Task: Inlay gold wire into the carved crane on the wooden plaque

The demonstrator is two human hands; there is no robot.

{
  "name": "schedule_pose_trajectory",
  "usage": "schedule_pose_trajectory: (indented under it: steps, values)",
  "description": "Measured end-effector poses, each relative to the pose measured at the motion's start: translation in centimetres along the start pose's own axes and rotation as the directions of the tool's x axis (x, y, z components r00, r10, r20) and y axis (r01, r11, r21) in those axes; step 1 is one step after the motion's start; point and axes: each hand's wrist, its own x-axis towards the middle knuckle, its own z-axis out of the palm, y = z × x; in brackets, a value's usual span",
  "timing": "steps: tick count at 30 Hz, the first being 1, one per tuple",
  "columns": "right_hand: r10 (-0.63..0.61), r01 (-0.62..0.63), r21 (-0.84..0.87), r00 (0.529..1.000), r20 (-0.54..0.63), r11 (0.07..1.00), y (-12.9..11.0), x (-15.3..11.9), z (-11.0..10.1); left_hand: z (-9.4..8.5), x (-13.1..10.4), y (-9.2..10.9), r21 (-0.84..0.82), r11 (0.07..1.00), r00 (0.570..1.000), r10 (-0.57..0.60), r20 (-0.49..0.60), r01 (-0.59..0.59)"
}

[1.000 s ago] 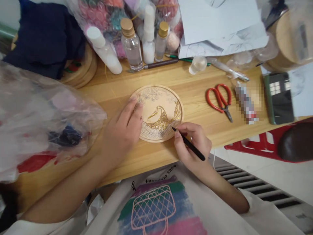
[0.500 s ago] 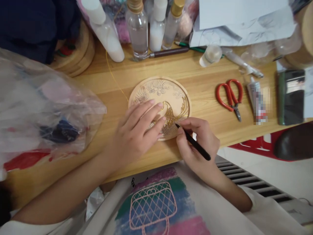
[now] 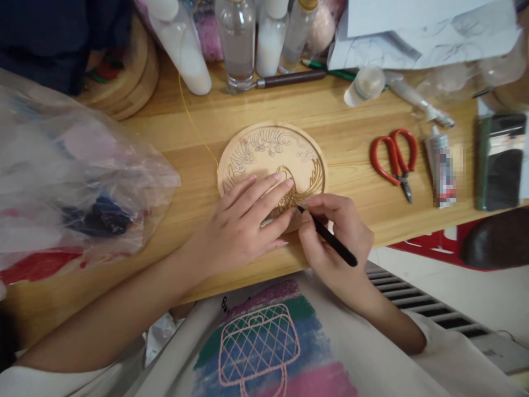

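Note:
A round wooden plate (image 3: 306,144) with a raised rim lies on the table before me. Its face carries a drawn bird-and-cloud pattern, partly outlined in gold wire. My left hand (image 3: 243,223) rests flat across the plate's lower left, fingers spread, hiding part of the design. In my right hand (image 3: 341,231) is a slim black pair of tweezers (image 3: 333,240), pinched between thumb and fingers. The tip meets the gold-wired bird at the lower right, close to my left fingertips. From the plate's left edge a loose gold wire (image 3: 190,118) runs up toward the bottles.
Red-handled cutters (image 3: 394,160), a glue tube (image 3: 442,171) and a phone (image 3: 500,162) lie to the right. Bottles (image 3: 235,44), a dark-handled tool (image 3: 291,78) and papers (image 3: 425,38) line the back. A plastic bag (image 3: 82,182) covers the left, below round wooden boxes (image 3: 136,82).
My left hand has slid slightly right and down over the plate, nearer the tweezers. The tweezers' tip stays around the same part of the bird. The view has shifted a little.

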Motion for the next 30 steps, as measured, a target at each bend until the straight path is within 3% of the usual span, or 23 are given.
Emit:
schedule_pose_trajectory:
  steps: [11,19,30]
  values:
    - [0.062,-0.061,0.027,0.997,-0.049,0.998,-0.1,0.0,-0.3,0.0,-0.1,-0.1,0.016,1.000,1.000,0.015,0.018,-0.015]
    - [0.136,-0.119,0.343,0.990,-0.028,0.932,2.0,-0.7,-0.5,-0.2,-0.1,-0.1,-0.011,1.000,0.999,0.008,0.042,-0.008]
    - [0.007,-0.015,0.359,1.000,0.023,0.933,2.9,-0.3,-1.0,-0.4,0.1,-0.3,-0.083,0.997,1.000,-0.002,0.031,0.005]
